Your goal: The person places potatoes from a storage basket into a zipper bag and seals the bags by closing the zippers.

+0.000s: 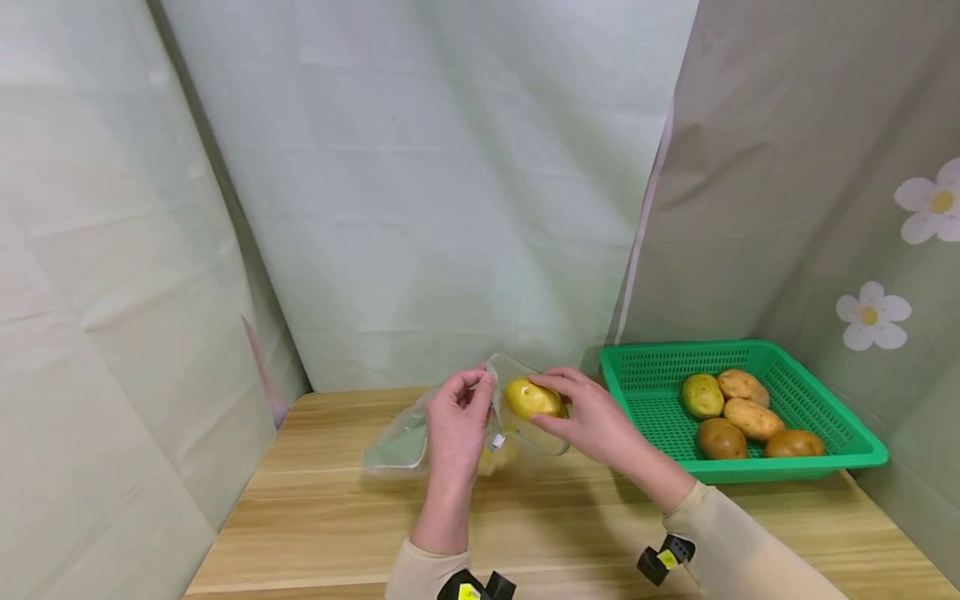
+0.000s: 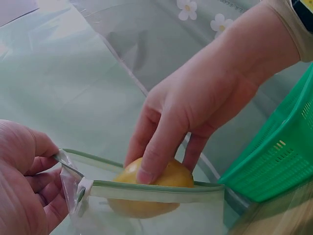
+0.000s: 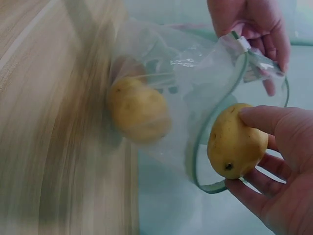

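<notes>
My left hand [image 1: 459, 421] [image 2: 27, 188] [image 3: 252, 29] pinches the zip rim of a clear plastic bag [image 1: 420, 429] [image 2: 146, 205] [image 3: 195, 93] and holds its mouth open above the wooden table [image 1: 337, 517]. My right hand [image 1: 585, 412] [image 2: 195, 103] [image 3: 279, 166] grips a yellow potato [image 1: 531, 399] [image 2: 149, 188] [image 3: 236, 142] right at the bag's mouth. Another potato [image 3: 138, 110] lies inside the bag, blurred through the plastic.
A green plastic basket [image 1: 645, 375] [image 2: 274, 166] stands at the right of the table with several potatoes [image 1: 738, 412] in it. Pale green curtains [image 1: 420, 183] close off the back and sides. Bare wood lies in front of the hands.
</notes>
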### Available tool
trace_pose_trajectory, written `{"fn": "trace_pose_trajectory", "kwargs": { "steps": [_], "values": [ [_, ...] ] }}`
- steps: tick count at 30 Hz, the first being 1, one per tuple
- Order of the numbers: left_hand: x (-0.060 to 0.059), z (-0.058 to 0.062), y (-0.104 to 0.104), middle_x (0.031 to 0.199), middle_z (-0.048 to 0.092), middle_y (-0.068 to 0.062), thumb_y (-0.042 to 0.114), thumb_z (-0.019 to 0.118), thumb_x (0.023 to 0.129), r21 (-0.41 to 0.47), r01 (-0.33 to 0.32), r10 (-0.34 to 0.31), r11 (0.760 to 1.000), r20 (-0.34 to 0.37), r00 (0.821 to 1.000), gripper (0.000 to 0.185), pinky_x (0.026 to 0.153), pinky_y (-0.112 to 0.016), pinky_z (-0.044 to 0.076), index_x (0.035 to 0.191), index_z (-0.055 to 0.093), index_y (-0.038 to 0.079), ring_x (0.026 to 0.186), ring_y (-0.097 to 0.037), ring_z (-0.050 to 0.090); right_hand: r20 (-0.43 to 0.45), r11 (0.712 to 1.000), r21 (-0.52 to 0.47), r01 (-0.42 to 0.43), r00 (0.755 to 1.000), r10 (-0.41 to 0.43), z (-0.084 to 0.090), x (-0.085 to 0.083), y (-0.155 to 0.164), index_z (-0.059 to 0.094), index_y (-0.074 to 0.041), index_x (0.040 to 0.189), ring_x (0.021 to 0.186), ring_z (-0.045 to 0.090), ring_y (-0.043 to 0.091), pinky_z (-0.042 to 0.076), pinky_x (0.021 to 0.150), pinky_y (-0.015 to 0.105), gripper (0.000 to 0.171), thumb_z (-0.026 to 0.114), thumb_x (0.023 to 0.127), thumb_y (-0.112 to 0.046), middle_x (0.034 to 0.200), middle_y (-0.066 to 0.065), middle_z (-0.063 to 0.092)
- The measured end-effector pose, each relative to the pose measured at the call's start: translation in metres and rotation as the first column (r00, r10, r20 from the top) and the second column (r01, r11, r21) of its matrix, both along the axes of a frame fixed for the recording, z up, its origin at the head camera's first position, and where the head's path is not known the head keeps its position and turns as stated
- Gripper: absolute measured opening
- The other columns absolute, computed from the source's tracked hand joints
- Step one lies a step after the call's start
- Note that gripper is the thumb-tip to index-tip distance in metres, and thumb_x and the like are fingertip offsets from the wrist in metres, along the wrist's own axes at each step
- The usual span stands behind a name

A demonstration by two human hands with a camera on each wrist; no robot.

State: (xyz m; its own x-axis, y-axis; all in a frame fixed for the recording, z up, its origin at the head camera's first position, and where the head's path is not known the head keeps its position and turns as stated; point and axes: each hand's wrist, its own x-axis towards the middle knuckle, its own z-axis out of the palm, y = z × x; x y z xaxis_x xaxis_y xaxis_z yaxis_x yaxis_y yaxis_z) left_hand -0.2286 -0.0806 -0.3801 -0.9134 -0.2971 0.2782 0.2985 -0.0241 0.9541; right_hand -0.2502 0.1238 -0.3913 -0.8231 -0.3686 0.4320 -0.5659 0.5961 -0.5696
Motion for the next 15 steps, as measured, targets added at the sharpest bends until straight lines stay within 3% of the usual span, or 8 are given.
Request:
{"fn": "trace_pose_trajectory", "kwargs": {
  "steps": [8,15],
  "values": [
    [0.001,0.001,0.000,0.127,0.078,-0.009,0.012,0.077,0.104,0.017,0.026,-0.026,1.000,-0.001,1.000,0.011,0.064,-0.019,0.054,0.105,0.080,0.002,0.080,-0.013,0.063,-0.022,0.996,0.007,0.092,0.996,-0.092,-0.003,-0.009,-0.007,0.072,-0.011,0.145,0.116,0.068,0.028,0.061,0.093,0.049,0.054,0.090,0.096,-0.026,0.140,0.009,0.066],
    [0.003,0.003,0.001,0.129,0.077,-0.012,0.011,0.078,0.104,0.052,0.055,-0.054,0.997,-0.014,0.998,0.011,0.065,-0.020,0.056,0.105,0.079,0.000,0.078,-0.013,0.063,-0.015,0.989,-0.017,0.146,0.989,-0.147,-0.005,-0.015,-0.015,0.073,-0.010,0.144,0.099,0.061,0.023,0.056,0.080,0.038,0.054,0.091,0.096,-0.027,0.127,0.008,0.063]
  ]
}}
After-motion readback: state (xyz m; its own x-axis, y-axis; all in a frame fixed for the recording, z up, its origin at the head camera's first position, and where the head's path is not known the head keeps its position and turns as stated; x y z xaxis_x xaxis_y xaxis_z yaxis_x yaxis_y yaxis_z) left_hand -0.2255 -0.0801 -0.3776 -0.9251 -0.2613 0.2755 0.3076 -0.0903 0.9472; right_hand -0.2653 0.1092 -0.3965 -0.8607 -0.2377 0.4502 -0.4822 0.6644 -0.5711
